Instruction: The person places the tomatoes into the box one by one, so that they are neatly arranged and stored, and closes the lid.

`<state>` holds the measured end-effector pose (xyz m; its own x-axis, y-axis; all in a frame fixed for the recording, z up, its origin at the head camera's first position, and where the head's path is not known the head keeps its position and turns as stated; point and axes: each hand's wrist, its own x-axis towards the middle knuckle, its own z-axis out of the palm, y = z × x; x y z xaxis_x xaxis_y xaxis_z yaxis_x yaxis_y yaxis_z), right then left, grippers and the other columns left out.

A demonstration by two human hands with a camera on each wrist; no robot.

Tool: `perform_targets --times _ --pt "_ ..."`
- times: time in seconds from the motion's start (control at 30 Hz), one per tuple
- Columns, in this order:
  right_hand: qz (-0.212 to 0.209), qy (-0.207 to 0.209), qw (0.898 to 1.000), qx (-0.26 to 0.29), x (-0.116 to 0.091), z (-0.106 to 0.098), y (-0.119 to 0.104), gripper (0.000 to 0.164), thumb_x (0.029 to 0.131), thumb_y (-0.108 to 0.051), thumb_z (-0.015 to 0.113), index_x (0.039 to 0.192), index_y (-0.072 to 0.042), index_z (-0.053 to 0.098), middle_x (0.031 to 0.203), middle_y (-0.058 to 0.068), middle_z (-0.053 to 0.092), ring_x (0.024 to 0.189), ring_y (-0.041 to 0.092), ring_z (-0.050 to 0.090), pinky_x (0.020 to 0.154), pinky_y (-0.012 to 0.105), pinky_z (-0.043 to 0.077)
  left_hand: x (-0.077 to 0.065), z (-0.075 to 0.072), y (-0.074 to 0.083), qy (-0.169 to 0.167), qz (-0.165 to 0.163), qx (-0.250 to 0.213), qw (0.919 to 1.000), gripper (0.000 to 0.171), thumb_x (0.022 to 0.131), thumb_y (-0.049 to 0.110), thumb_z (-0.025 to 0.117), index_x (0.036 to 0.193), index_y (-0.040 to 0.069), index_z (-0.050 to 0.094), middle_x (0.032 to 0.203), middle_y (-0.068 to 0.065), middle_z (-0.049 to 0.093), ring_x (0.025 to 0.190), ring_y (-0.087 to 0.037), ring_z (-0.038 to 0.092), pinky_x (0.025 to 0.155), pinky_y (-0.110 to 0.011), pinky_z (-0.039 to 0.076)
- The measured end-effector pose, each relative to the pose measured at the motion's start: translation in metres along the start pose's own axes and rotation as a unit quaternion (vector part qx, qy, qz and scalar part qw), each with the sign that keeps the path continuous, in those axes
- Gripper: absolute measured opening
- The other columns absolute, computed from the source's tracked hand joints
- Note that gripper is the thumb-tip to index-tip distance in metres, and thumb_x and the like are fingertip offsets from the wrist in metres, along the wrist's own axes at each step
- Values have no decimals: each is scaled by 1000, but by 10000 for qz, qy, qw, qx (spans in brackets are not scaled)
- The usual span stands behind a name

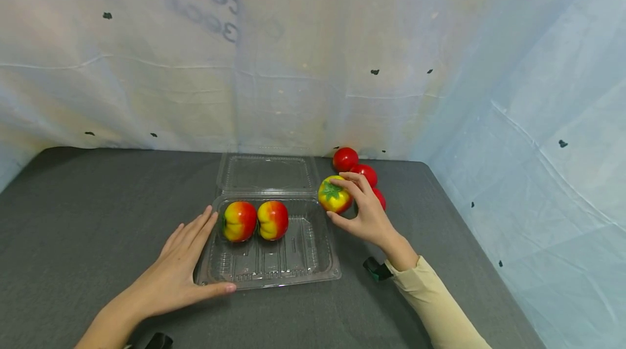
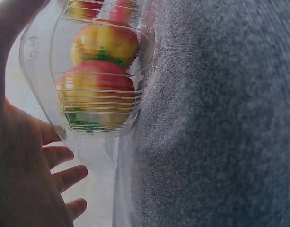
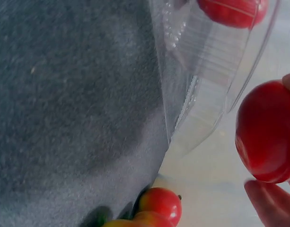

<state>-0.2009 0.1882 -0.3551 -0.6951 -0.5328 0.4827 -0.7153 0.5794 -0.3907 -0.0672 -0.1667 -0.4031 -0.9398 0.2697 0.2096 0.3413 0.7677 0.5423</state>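
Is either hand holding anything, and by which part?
The right hand holds a red-and-yellow fruit by its sides, fingers near the green leaves, thumb opposite. The left hand, spread against the clear tray, holds nothing.

"What sat in the tray (image 1: 293, 282) on the table (image 1: 430, 218)?"
"Two fruits (image 1: 239, 221), side by side, left rear; the lid (image 1: 269, 173) lay behind."
"And rightward?"
"The right hand (image 1: 367, 216) held one fruit (image 1: 329, 201); three others (image 1: 345, 159) lay just beyond."

Soft light, dimmer, grainy wrist views
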Motion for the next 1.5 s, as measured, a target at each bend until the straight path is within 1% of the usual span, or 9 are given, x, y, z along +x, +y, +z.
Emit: perform_targets --times 0.17,0.33,0.47,0.6,0.7,0.87,1.07,1.27,1.5 --pt "-35 -141 9999 54 0 2 -4 66 73 -17 82 132 -16 54 138 12 44 124 26 45 90 42 53 0 0 0 -37 -27 5 10000 120 70 68 71 156 17 6 162 -11 6 145 -36 16 118 -52 -1" --pt "-163 -278 9993 183 0 4 -9 68 74 -20 83 134 -16 51 139 10 44 123 22 49 92 38 53 0 0 -1 -51 -60 24 10000 120 69 69 71 156 17 6 162 -11 5 145 -35 15 119 -51 -2" --pt "-316 -350 9984 319 1 4 -11 72 74 -22 84 136 -12 48 140 8 46 123 20 49 94 37 52 0 1 -1 -42 -51 27 10000 120 69 69 71 156 17 6 162 -11 5 145 -36 16 119 -51 -1" --pt "-411 -444 9972 447 1 5 -13 79 71 -23 86 136 -7 44 138 5 48 119 18 51 92 33 52 -1 1 -1 -33 -39 10 10000 120 69 68 72 156 17 6 162 -11 6 145 -36 16 119 -52 -1" --pt "-400 -517 9967 488 2 6 -15 76 70 -24 87 131 -5 46 137 5 49 117 16 52 92 31 52 -1 1 -1 -30 -38 -2 10000 120 69 68 72 156 17 6 162 -11 6 145 -37 17 118 -53 0" --pt "-451 -625 9960 455 3 8 -16 64 72 -25 85 123 -8 50 140 5 49 123 18 50 96 32 51 0 1 -1 -46 -65 12 10000 121 69 68 71 156 18 5 162 -10 5 145 -37 16 118 -53 0" --pt "-647 -670 9949 397 2 12 -17 60 73 -25 84 123 -9 55 139 8 49 126 20 49 97 34 50 0 1 -1 -45 -52 16 10000 121 69 68 72 156 18 5 162 -10 5 145 -37 16 119 -51 -1" --pt "-872 -672 9931 406 1 15 -18 60 73 -25 84 126 -11 57 135 13 49 124 22 49 94 34 52 0 1 -1 -30 -30 23 10000 121 69 68 72 156 18 4 162 -10 5 145 -37 16 119 -52 -1" --pt "-951 -746 9921 332 1 20 -19 59 75 -27 83 127 -13 59 133 9 49 121 20 50 93 31 52 0 2 -1 -14 -20 43 10000 121 69 69 72 156 18 5 162 -10 5 145 -37 16 118 -52 0"
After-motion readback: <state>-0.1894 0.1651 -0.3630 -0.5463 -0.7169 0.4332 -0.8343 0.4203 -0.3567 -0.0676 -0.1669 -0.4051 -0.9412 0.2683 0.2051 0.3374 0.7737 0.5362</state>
